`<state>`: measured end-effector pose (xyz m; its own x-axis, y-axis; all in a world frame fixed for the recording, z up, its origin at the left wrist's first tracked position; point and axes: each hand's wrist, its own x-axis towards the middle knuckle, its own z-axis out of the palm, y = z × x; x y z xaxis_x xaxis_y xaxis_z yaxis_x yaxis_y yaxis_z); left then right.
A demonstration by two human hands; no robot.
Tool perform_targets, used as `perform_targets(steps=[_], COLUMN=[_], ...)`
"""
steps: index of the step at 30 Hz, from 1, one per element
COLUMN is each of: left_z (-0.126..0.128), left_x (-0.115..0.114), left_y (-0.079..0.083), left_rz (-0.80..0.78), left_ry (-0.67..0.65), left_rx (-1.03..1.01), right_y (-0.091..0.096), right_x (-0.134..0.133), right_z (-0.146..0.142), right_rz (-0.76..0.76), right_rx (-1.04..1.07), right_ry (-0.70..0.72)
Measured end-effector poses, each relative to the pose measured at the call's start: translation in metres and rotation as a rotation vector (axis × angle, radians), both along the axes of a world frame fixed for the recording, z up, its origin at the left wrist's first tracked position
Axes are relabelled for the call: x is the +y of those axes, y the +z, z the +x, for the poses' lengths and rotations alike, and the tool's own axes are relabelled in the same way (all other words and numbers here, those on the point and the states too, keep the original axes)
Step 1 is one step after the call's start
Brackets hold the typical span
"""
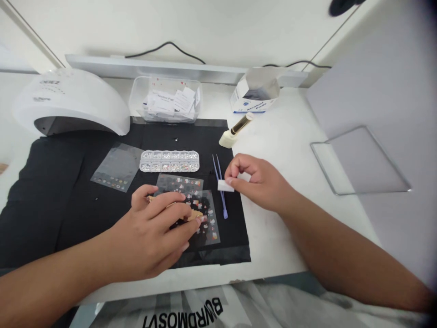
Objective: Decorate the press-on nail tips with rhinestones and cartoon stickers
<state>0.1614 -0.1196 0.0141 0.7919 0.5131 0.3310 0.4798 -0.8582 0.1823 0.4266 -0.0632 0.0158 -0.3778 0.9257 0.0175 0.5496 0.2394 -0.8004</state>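
My left hand is curled over a tan strip-like piece, which shows between the fingers; its full shape is hidden. By the thumb tip is a small nail-like piece. Beneath this hand lie clear sticker sheets with small printed figures. My right hand pinches a small white pad between thumb and index finger, above the purple tweezers on the black mat.
A clear case of rhinestones and another sticker sheet lie on the mat. Behind are a white nail lamp, a plastic tub of alcohol pads, an alcohol-pad box and a polish bottle. A wire frame is at right.
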Motion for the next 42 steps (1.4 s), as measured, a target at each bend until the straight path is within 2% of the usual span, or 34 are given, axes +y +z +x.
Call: perform_targets(steps=[2, 6, 12, 14, 19, 23, 32, 42], left_z=[0.000, 0.000, -0.001, -0.002, -0.004, -0.004, -0.002, -0.004], left_x=[0.001, 0.001, 0.001, 0.001, 0.002, 0.003, 0.002, 0.004], left_y=[0.001, 0.002, 0.002, 0.002, 0.002, 0.003, 0.003, 0.003], left_rz=[0.007, 0.005, -0.008, -0.002, 0.006, -0.015, -0.023, 0.002], left_ry=[-0.006, -0.012, 0.000, 0.004, 0.008, 0.007, 0.033, 0.006], left_rx=[0.000, -0.002, -0.022, -0.031, -0.048, -0.043, -0.042, -0.019], right_y=[0.001, 0.001, 0.003, 0.007, 0.014, 0.010, -0.007, -0.011], right_x=[0.004, 0.008, 0.008, 0.005, -0.006, -0.013, -0.018, -0.025], right_z=[0.006, 0.015, 0.019, 0.017, 0.006, -0.003, -0.016, -0.023], right_rz=[0.144, 0.427, 0.555, 0.565, 0.539, 0.532, 0.530, 0.584], right_rx=[-0.109, -0.321, -0.318, -0.269, -0.277, -0.392, -0.424, -0.472], right_ry=[-0.042, -0.022, -0.014, 0.085, 0.575, 0.728, 0.645, 0.609])
